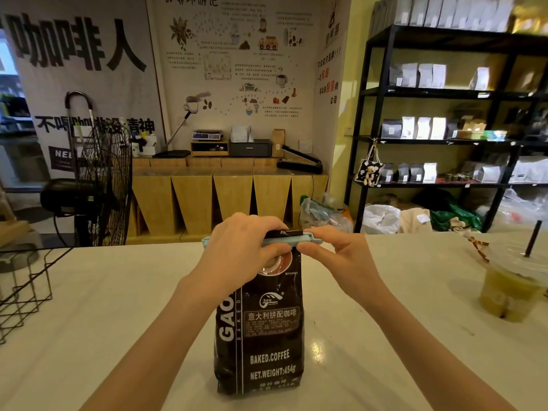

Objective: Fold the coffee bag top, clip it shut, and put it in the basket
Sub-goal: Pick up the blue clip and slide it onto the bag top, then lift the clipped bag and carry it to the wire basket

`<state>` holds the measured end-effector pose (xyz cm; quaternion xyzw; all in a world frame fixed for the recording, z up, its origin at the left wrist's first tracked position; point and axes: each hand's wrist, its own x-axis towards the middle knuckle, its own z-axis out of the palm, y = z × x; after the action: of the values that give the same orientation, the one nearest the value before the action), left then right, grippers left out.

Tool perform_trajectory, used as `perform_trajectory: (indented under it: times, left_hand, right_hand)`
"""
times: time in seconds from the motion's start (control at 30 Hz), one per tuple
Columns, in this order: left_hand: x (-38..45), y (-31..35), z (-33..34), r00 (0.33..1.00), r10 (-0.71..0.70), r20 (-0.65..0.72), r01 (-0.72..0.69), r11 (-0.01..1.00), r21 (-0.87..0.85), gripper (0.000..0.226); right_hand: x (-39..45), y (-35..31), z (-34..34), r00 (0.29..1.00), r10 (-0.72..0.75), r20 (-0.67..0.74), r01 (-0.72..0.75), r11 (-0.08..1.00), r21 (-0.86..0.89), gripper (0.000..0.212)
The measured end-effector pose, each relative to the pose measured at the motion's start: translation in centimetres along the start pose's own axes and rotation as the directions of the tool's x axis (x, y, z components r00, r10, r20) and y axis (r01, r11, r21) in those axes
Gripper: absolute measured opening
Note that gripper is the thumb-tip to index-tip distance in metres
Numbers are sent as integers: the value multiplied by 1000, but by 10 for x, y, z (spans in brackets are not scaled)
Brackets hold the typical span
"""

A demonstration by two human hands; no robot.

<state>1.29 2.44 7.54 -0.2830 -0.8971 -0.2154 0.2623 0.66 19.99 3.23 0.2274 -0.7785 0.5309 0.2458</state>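
While the bag point(262, 330) stands upright mid-table, its folded top is pinched under a blue clip point(289, 240) by the left hand point(241, 253) and the right hand point(335, 259), both closed on the clip. Bare table point(103, 321) is seen left of it up to the wire basket point(23, 289) at the left edge. A drink cup point(510, 289) is set far right.
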Motion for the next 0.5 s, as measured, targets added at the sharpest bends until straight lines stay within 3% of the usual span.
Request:
perform_trajectory:
  times: [0.13, 0.2, 0.27, 0.33, 0.37, 0.5]
  left_hand:
    - [-11, -13, 5, 983, 34, -180, -12, 993, 121, 69]
    - [-23, -21, 5, 957, -222, -189, 202, 972, -122, 92]
    - [-37, -29, 7, 866, -494, 76, 466, 745, -477, 105]
    - [-51, -36, 15, 786, -521, 332, 596, 496, -632, 101]
    - [-57, -39, 20, 777, -490, 394, 609, 431, -666, 93]
    - [-67, -47, 36, 807, -456, 375, 550, 351, -758, 61]
  right_hand:
    - [-1, 5, 4, 989, 144, 43, -150, 967, 207, 23]
    - [-1, 9, 5, 971, 229, 68, -238, 915, 325, 25]
    - [-2, 12, 6, 953, 283, 110, -302, 852, 428, 23]
    - [-5, 14, 7, 946, 288, 147, -324, 824, 465, 26]
    - [-8, 15, 8, 945, 285, 163, -328, 827, 457, 31]
    - [-23, 22, 16, 888, 386, 249, -453, 826, 334, 75]
